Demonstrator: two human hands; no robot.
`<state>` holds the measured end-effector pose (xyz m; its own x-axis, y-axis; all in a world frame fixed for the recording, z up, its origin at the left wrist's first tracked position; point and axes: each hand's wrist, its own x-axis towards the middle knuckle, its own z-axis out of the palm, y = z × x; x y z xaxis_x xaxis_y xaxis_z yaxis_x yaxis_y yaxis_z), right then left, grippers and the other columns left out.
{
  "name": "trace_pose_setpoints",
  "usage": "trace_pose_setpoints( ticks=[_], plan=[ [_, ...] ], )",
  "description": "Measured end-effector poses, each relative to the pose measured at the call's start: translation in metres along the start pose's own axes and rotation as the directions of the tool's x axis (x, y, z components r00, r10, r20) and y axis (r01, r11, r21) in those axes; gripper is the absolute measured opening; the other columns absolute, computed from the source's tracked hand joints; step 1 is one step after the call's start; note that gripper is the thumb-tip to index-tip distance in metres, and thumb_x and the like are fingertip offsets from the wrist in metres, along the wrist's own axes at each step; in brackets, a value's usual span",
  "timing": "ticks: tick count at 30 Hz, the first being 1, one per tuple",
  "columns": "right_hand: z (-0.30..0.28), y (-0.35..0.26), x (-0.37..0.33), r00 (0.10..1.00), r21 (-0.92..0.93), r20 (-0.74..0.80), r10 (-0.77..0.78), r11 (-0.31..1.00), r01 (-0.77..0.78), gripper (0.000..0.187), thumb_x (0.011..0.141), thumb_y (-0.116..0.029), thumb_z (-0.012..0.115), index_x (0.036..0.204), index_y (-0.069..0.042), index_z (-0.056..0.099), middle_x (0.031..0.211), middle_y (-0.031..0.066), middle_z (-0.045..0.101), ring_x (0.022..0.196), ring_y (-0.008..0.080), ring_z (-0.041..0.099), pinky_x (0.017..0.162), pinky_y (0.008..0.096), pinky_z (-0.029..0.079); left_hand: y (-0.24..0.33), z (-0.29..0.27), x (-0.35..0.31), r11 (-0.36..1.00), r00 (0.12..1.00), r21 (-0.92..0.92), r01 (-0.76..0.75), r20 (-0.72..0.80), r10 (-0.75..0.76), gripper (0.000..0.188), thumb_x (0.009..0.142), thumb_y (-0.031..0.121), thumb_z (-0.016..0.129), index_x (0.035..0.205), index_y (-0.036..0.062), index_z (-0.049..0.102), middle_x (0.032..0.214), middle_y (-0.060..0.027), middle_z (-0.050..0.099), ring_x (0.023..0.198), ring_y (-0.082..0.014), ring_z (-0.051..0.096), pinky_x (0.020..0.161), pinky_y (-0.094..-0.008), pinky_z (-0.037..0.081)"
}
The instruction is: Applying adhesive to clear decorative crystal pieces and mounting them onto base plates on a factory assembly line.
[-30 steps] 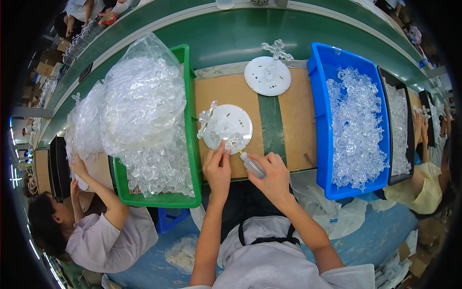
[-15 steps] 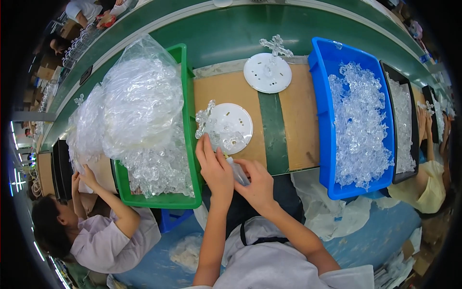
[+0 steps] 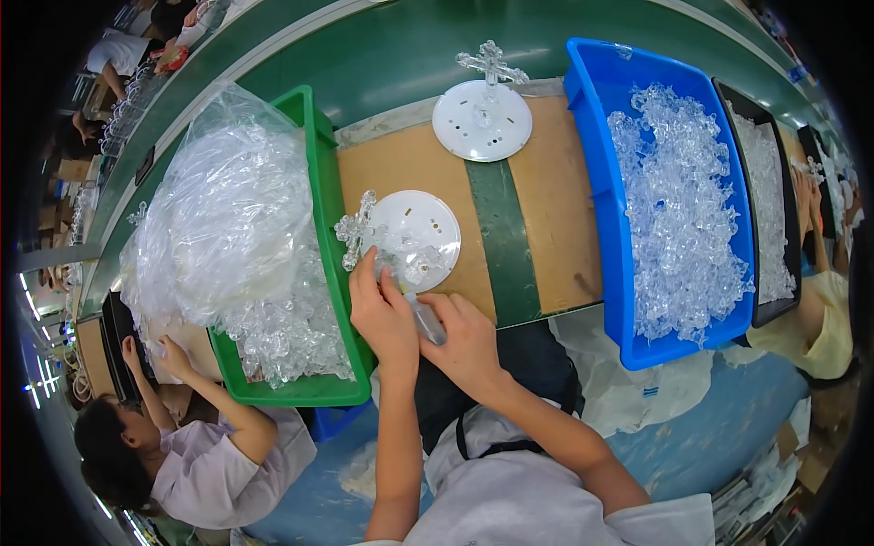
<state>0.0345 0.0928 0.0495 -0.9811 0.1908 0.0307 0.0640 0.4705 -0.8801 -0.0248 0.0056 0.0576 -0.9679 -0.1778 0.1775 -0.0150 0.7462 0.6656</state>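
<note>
Right hand point(image 3: 466, 344) pinches squeeze bottle point(image 3: 428, 324), slanted presumably for control, beside left hand point(image 3: 386, 320), whose grip cannot be determined. Beyond: near white disc point(image 3: 435, 217), flat on cardboard point(image 3: 569, 227); green bin point(image 3: 325, 187) and blue bin point(image 3: 604, 177) flanking, seemingly for reach; far white disc point(image 3: 455, 116)

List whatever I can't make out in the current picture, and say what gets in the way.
All in the head view:
- Nozzle tip of the small bottle by the right hand: obscured at the left hand.
- Part of the nearer white disc: covered by clear parts and left fingers.
- Floor of the blue bin: buried under clear pieces.
- Co-worker at right: partly lost in the dark fisheye rim.
</note>
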Motion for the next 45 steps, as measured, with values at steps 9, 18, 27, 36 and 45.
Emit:
trace_pose_setpoints(
  ticks=[9, 18, 27, 36, 45],
  plan=[
    [0.001, 0.002, 0.000, 1.000, -0.012, 0.001, -0.030, 0.999, 0.030, 0.033, 0.070, -0.019, 0.069, 0.100, -0.007, 0.059, 0.081, 0.0108, 0.056, 0.075, 0.0290, 0.058, 0.064, 0.0363, 0.047, 0.000, 0.001, 0.000, 0.999, 0.999, 0.036, -0.039, -0.029, 0.040, 0.024, 0.086, 0.004, 0.051, 0.110, -0.0001, 0.056, 0.098, -0.0190, 0.058, 0.086, -0.0351, 0.057, 0.073, -0.0404, 0.045],
    [-0.074, 0.004, 0.033, 0.942, -0.044, -0.329, -0.063, 0.998, 0.051, 0.040, 0.075, -0.007, 0.071, 0.111, -0.001, 0.055, 0.098, 0.0113, 0.056, 0.088, 0.0205, 0.060, 0.076, 0.0301, 0.050, -0.008, 0.009, 0.000, 0.996, 0.984, -0.043, -0.080, -0.164, 0.072, 0.022, 0.084, 0.000, 0.054, 0.105, -0.0006, 0.059, 0.091, -0.0172, 0.061, 0.064, -0.0235, 0.052, 0.059, -0.0331, 0.043],
    [-0.068, 0.064, 0.075, 0.890, -0.070, -0.438, -0.125, 0.992, 0.105, 0.049, 0.076, -0.004, 0.069, 0.120, 0.001, 0.047, 0.112, 0.0150, 0.054, 0.104, 0.0256, 0.055, 0.091, 0.0345, 0.045, -0.015, 0.024, -0.013, 0.982, 0.970, -0.107, -0.154, -0.207, 0.130, 0.038, 0.087, 0.004, 0.051, 0.125, -0.0035, 0.045, 0.106, -0.0220, 0.056, 0.078, -0.0319, 0.056, 0.072, -0.0379, 0.045],
    [-0.081, -0.082, 0.054, 0.997, -0.288, 0.036, -0.067, 0.955, 0.075, 0.063, 0.071, -0.023, 0.076, 0.125, -0.008, 0.047, 0.077, 0.0076, 0.065, 0.071, 0.0193, 0.065, 0.057, 0.0326, 0.049, 0.001, -0.036, -0.096, 0.949, 0.993, -0.309, -0.066, 0.071, 0.092, 0.033, 0.082, -0.001, 0.056, 0.115, 0.0005, 0.055, 0.115, -0.0202, 0.053, 0.088, -0.0322, 0.061, 0.066, -0.0337, 0.051],
    [-0.035, -0.096, 0.159, 0.852, -0.203, 0.443, -0.280, 0.894, 0.400, 0.022, 0.073, -0.023, 0.066, 0.083, -0.004, 0.060, 0.063, 0.0118, 0.062, 0.057, 0.0205, 0.064, 0.053, 0.0312, 0.048, -0.014, -0.104, -0.076, 0.927, 0.955, -0.250, -0.281, -0.165, 0.245, 0.030, 0.079, -0.007, 0.054, 0.107, 0.0007, 0.060, 0.097, -0.0145, 0.060, 0.065, -0.0190, 0.059, 0.055, -0.0267, 0.048]
  ],
)
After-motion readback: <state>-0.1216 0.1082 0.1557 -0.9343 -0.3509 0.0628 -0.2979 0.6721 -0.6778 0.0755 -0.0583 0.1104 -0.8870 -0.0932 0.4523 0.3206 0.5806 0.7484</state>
